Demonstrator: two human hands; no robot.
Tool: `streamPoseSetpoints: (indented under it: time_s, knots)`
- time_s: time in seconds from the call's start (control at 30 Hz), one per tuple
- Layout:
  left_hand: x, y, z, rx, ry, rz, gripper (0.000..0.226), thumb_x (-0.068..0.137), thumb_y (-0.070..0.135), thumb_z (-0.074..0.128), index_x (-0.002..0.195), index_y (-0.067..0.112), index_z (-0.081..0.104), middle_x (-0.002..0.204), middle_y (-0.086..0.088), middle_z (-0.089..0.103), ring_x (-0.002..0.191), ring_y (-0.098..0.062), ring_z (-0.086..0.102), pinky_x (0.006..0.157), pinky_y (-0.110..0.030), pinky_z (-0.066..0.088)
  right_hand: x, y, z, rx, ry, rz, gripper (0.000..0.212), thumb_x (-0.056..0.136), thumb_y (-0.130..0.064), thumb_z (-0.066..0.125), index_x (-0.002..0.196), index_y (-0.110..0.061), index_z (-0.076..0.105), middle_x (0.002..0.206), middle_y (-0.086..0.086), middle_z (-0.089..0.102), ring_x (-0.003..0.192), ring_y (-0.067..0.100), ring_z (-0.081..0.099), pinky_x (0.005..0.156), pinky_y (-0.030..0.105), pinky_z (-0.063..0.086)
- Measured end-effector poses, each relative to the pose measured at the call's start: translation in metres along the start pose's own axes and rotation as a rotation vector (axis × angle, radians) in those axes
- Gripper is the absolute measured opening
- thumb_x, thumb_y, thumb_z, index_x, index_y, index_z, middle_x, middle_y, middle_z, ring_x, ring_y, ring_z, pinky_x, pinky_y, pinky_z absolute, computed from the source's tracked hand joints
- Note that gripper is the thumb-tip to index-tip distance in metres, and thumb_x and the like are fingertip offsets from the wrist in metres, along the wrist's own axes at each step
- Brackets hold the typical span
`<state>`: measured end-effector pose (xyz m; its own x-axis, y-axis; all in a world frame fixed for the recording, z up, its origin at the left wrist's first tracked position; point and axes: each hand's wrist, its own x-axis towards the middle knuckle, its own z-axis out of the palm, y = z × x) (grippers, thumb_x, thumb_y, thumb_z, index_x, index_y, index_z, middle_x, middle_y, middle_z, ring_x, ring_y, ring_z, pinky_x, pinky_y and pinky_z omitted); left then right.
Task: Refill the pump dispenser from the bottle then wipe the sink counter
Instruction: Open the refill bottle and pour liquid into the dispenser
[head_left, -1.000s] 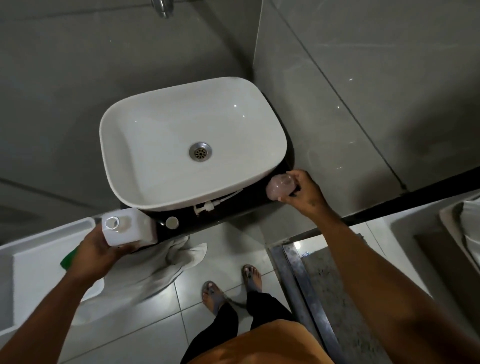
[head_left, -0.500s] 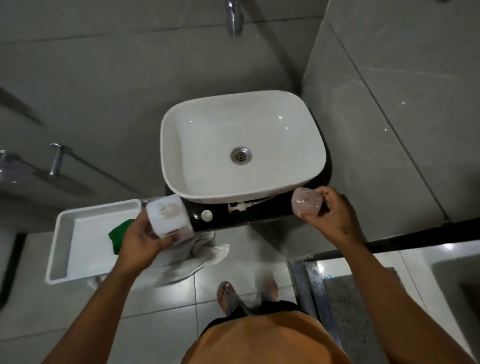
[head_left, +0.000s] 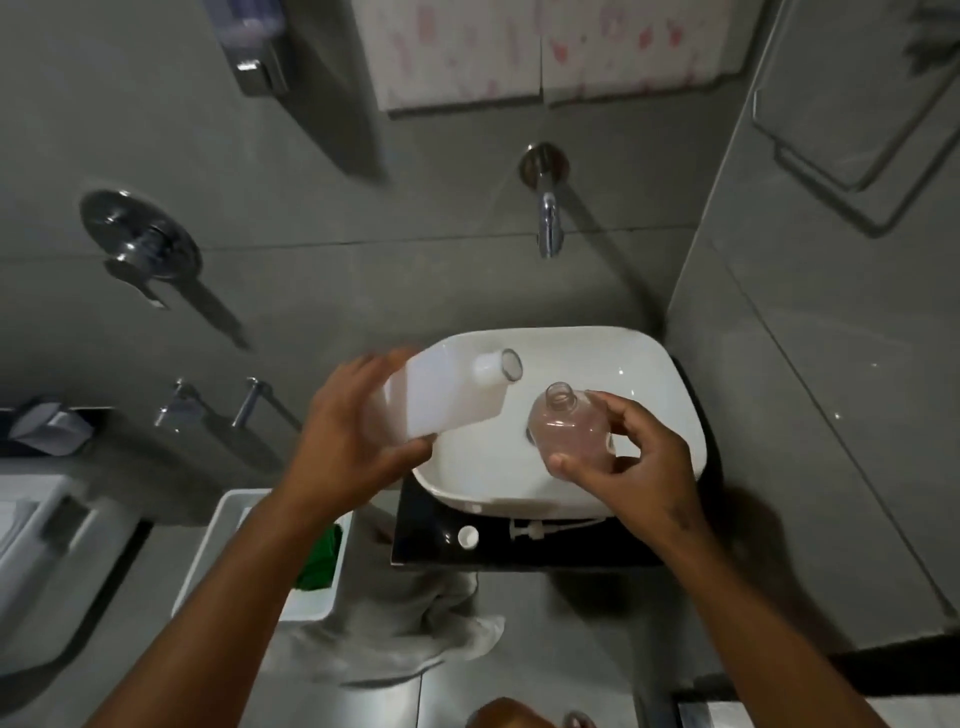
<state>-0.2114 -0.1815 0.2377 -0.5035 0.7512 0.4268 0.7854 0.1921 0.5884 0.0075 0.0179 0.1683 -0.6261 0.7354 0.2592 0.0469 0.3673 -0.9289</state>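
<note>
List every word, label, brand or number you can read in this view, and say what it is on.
None can be read.
White bottle: plain side, no label shows.
Pink dispenser: clear, no print shows.
Wall dispenser: no legible marking, blurred.
Panel over the tap: pink blotches only, too blurred to tell if any are letters.
</note>
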Motion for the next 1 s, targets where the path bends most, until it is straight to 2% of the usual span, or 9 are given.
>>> streamPoseSetpoints:
  time_s: [0.07, 0.13, 0.27, 0.4, 0.47, 0.57, 0.77, 1.0]
  knots:
    - [0.009, 0.007, -0.007, 0.08, 0.006, 0.052, 0.076, 0.061, 0.027, 0.084, 0.133, 0.029, 0.06, 0.119, 0.01, 0.06, 0.109, -0.018, 0.057, 0.089, -0.022, 0.043, 0.007, -0.008, 0.002, 0.015, 0.005, -0.02, 0.065, 0.062, -0.03, 0.096, 0.12, -0.037, 0.066, 0.114, -0.027, 0.069, 0.11, 0.0, 0.064, 0.068, 0.02, 0.061]
    - [0.015, 0.013, -0.01, 0.123, 0.021, 0.077, 0.076, 0.059, 0.027, 0.082, 0.133, 0.029, 0.06, 0.119, 0.013, 0.057, 0.11, -0.019, 0.055, 0.086, -0.029, 0.041, 0.011, -0.013, 0.004, 0.02, 0.0, -0.043, 0.064, 0.062, -0.031, 0.095, 0.118, -0.041, 0.066, 0.113, -0.029, 0.069, 0.109, -0.002, 0.064, 0.068, 0.02, 0.061]
    - [0.026, 0.021, -0.01, 0.186, 0.056, 0.098, 0.076, 0.054, 0.021, 0.077, 0.128, 0.025, 0.064, 0.116, 0.011, 0.056, 0.105, -0.011, 0.047, 0.087, -0.034, 0.039, 0.014, -0.021, 0.005, 0.032, -0.001, -0.066, 0.061, 0.06, -0.041, 0.091, 0.112, -0.054, 0.063, 0.111, -0.034, 0.068, 0.108, -0.004, 0.064, 0.068, 0.017, 0.06]
    - [0.032, 0.027, -0.01, 0.234, 0.045, 0.104, 0.075, 0.054, 0.021, 0.076, 0.129, 0.019, 0.067, 0.121, -0.005, 0.064, 0.11, -0.025, 0.052, 0.092, -0.042, 0.043, 0.016, -0.024, 0.007, 0.02, 0.009, -0.073, 0.062, 0.059, -0.047, 0.089, 0.116, -0.049, 0.064, 0.111, -0.032, 0.069, 0.108, -0.002, 0.065, 0.073, 0.024, 0.063]
    - [0.033, 0.029, -0.012, 0.251, 0.035, 0.105, 0.076, 0.055, 0.019, 0.08, 0.13, 0.017, 0.067, 0.123, -0.009, 0.064, 0.112, -0.031, 0.054, 0.094, -0.047, 0.044, 0.017, -0.025, 0.007, 0.021, 0.013, -0.08, 0.061, 0.058, -0.047, 0.089, 0.114, -0.052, 0.063, 0.11, -0.033, 0.069, 0.107, -0.003, 0.066, 0.073, 0.025, 0.064]
    - [0.034, 0.032, -0.013, 0.288, 0.025, 0.117, 0.08, 0.054, 0.005, 0.091, 0.13, 0.013, 0.068, 0.123, -0.013, 0.065, 0.112, -0.038, 0.056, 0.095, -0.052, 0.044, 0.018, -0.028, 0.006, 0.005, 0.021, -0.096, 0.059, 0.059, -0.048, 0.088, 0.11, -0.059, 0.061, 0.11, -0.035, 0.068, 0.107, -0.004, 0.065, 0.076, 0.028, 0.064]
    - [0.038, 0.038, -0.017, 0.342, 0.023, 0.154, 0.082, 0.051, 0.0, 0.095, 0.128, 0.007, 0.068, 0.122, -0.019, 0.066, 0.112, -0.045, 0.057, 0.093, -0.055, 0.043, 0.02, -0.03, 0.005, -0.02, 0.023, -0.102, 0.058, 0.058, -0.052, 0.086, 0.109, -0.061, 0.059, 0.111, -0.039, 0.065, 0.108, -0.005, 0.064, 0.079, 0.033, 0.064]
    - [0.038, 0.045, -0.023, 0.383, -0.007, 0.155, 0.083, 0.051, 0.002, 0.098, 0.129, 0.006, 0.068, 0.123, -0.021, 0.066, 0.113, -0.047, 0.058, 0.093, -0.06, 0.044, 0.02, -0.03, 0.005, -0.02, 0.026, -0.087, 0.059, 0.058, -0.052, 0.085, 0.111, -0.053, 0.062, 0.11, -0.038, 0.066, 0.107, -0.005, 0.064, 0.08, 0.035, 0.064]
